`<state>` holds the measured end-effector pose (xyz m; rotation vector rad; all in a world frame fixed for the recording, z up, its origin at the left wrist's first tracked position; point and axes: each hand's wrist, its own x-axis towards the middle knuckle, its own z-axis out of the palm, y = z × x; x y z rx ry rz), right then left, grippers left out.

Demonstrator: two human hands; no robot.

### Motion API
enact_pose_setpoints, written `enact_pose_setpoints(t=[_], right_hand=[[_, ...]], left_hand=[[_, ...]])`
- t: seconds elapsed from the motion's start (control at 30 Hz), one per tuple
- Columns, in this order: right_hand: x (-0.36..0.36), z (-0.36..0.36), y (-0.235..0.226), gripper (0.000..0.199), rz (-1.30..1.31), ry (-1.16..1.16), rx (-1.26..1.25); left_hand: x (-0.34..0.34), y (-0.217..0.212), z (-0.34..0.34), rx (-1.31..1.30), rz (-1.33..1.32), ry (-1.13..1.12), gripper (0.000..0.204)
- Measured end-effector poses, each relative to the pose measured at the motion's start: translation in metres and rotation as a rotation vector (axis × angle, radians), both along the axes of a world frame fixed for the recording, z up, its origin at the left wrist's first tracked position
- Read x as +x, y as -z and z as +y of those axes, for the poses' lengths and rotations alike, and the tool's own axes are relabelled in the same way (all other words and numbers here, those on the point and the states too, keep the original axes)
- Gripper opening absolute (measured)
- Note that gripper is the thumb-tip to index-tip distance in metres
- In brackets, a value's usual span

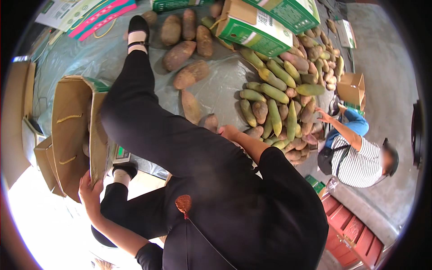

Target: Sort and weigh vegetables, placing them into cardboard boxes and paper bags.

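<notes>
My left hand (91, 194) grips the near edge of an upright cardboard box (67, 135), its thumb and fingers either side of the flap. Pale, rounded shapes show partly inside this box. Beyond my black-clad leg, my right hand (229, 133) has its fingers bent against the end of a brownish-pink root vegetable (209, 122); the leg hides part of both. Farther off lie another pinkish root (191, 107) and a large brownish root (191, 74). Right of my right hand spreads a heap of long green radishes (274, 93) mixed with brownish roots.
A digital scale (121, 154) stands beside the box, near my foot. Green-and-white cartons (256, 33) sit at the far side. On the right another person (360, 159) in a striped shirt reaches toward the heap. A red wooden cabinet (353, 229) stands at lower right.
</notes>
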<state>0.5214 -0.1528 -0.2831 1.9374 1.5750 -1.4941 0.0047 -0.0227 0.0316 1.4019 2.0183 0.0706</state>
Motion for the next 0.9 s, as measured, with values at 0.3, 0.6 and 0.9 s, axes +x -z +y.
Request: enact_pose_setpoints(t=[0.3,0.6,0.9], right_hand=[[0.069,0.018,-0.057,0.025,-0.476,0.264,0.261],[0.122,0.052,-0.113,0.068,-0.848,0.083,0.104],[0.117,0.056,-0.076,0.038,-0.858,0.095,0.028]], left_hand=[[0.001,0.014,0.004,-0.028,-0.073,-0.021,0.048],[-0.008,0.032,0.002,-0.066,-0.184,-0.156,0.050],[0.003,0.019,-0.005,0.064,-0.035,0.018,0.043]])
